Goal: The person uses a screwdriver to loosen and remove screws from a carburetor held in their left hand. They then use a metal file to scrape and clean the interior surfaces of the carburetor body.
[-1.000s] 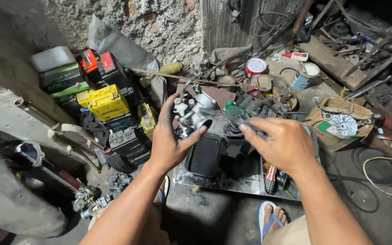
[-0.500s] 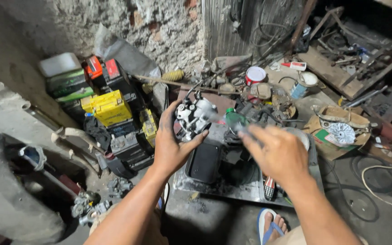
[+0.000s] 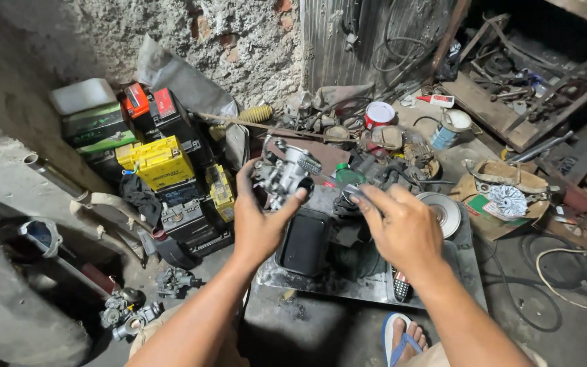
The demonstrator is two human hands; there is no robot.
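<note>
My left hand (image 3: pixel 259 221) grips a silver metal carburetor (image 3: pixel 285 174) and holds it up above a low metal work plate (image 3: pixel 321 289). My right hand (image 3: pixel 399 228) is beside it on the right, fingers pinched around a thin tool with a green handle (image 3: pixel 343 178) whose tip points toward the carburetor. Below the hands a black rectangular tray (image 3: pixel 304 241) rests on the plate. My foot in a blue sandal (image 3: pixel 399 340) shows at the bottom edge.
Stacked batteries, one yellow (image 3: pixel 161 162) and black ones with red tops (image 3: pixel 152 107), stand at the left by a rough wall. Loose carburetor parts (image 3: pixel 130 312) lie on the floor. A red-and-white tin (image 3: pixel 378 114), a round metal disc (image 3: pixel 443 211), cardboard (image 3: pixel 504 197) and cables lie to the right.
The view has shifted slightly. My right hand has come in closer to the carburetor with the tool; my left hand keeps holding the carburetor in much the same place.
</note>
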